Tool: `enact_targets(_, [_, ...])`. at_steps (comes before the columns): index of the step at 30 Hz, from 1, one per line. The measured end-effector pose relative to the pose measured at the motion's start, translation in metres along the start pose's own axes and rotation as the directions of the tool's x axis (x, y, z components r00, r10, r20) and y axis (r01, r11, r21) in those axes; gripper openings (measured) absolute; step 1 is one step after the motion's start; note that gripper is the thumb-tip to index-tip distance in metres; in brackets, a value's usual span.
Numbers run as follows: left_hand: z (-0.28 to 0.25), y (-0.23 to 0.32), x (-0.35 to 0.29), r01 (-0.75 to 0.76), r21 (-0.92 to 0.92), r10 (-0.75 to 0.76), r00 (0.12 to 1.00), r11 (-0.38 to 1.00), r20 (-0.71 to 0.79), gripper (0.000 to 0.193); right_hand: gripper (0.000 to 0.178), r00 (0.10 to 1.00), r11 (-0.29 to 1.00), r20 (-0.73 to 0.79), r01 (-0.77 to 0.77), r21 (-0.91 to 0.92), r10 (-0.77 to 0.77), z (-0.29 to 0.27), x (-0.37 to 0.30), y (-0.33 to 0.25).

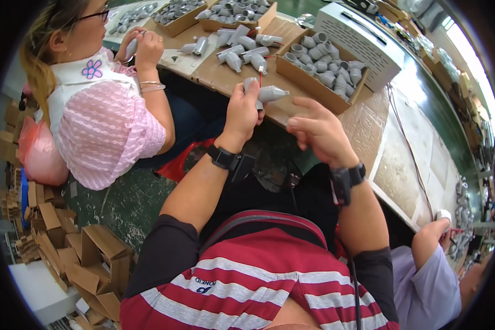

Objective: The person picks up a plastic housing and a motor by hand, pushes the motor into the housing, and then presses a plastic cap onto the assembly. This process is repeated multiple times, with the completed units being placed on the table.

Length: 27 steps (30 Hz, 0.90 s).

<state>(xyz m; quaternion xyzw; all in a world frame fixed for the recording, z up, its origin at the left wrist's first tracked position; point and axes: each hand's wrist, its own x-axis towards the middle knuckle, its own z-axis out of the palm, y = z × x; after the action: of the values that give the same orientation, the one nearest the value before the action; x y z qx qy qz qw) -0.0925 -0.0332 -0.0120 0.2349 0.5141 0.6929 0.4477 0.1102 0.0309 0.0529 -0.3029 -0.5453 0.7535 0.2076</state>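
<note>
My left hand (242, 114) is closed around a grey plastic fitting (273, 94), whose tapered end points to the right. A thin red strip (260, 78) shows just above the fitting; whether it is joined to it I cannot tell. Just right of the tapered end, my right hand (320, 132) hangs in the air with fingers apart and nothing in them. Beyond my hands, several similar grey fittings (234, 60) lie loose on the cardboard-covered table (283, 113). To their right stands an open carton (291, 71) full of short grey elbow pieces (322, 58).
Behind the carton stands a white perforated metal case (363, 47). More cartons of grey parts (239, 8) sit at the far side. A co-worker (110, 121) at my left holds a grey part; another person (429, 275) sits at lower right. Cardboard boxes (99, 264) pile up at lower left.
</note>
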Motion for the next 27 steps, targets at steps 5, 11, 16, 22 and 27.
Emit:
enact_targets(5, [-0.003, 0.009, 0.011, -0.036, -0.038, 0.032, 0.993, 0.999, -0.112, 0.028, 0.061, 0.988, 0.937, -0.015, -0.14, 0.32, 0.152, -0.018, -0.031, 0.024])
enact_targets(11, [0.01, 0.005, 0.016, -0.076, -0.221, 0.048, 0.99, 0.972, -0.132, 0.03, 0.064, 0.948, 0.919, 0.304, -0.035, 0.392, -0.093, -0.007, -0.027, 0.021])
enact_targets(16, [0.018, 0.004, 0.022, -0.17, 0.166, 0.201, 0.96, 0.971, -0.195, 0.038, 0.061, 0.933, 0.919, 0.316, 0.036, 0.392, -0.172, -0.016, -0.029, 0.0])
enact_targets(22, [-0.016, 0.018, 0.04, -0.271, 0.692, 0.339, 0.94, 0.67, 0.04, 0.063, 0.055, 0.965, 0.962, -0.153, 0.178, -0.206, -0.211, -0.086, -0.042, 0.026])
enact_targets(27, [-0.019, 0.009, 0.035, -0.407, 0.893, 0.62, 0.755, 0.191, 0.212, 0.064, 0.059, 0.966, 0.903, -0.158, 0.123, -0.412, -0.203, -0.068, -0.046, 0.036])
